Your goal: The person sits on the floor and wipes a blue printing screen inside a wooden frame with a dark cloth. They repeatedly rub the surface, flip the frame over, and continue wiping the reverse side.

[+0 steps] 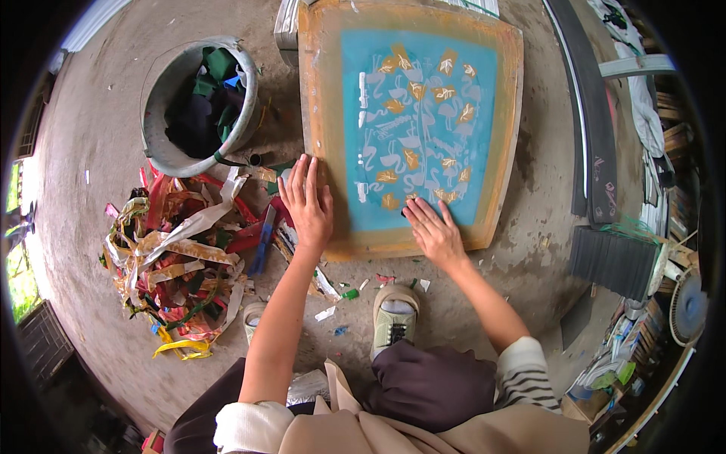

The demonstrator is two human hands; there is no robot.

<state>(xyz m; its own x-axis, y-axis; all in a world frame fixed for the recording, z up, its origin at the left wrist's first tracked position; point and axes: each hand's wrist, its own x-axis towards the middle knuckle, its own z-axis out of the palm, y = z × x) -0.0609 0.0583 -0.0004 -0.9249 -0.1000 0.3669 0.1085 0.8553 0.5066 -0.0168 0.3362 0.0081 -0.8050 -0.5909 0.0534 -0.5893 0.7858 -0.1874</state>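
Note:
A screen-printing frame (505, 144) lies in front of me, with brown tape round its border. Its blue mesh (476, 219) carries pale bird shapes and several brown patches with white leaf shapes. My left hand (308, 204) rests on the frame's left edge, fingers stretched out and holding nothing. Lower on the mesh, my right hand (436, 233) lies with its fingers extended over the bottom of the pattern. A small dark spot shows by its fingertips; I cannot make out what it is. Both hands are open.
Left of the frame stands a grey bucket (151, 129) of dark and green scraps. Below it spreads a heap of torn tape strips (181, 257), beside a blue-handled tool (262, 240). Dark panels (614, 261) and a fan (688, 306) are at the right.

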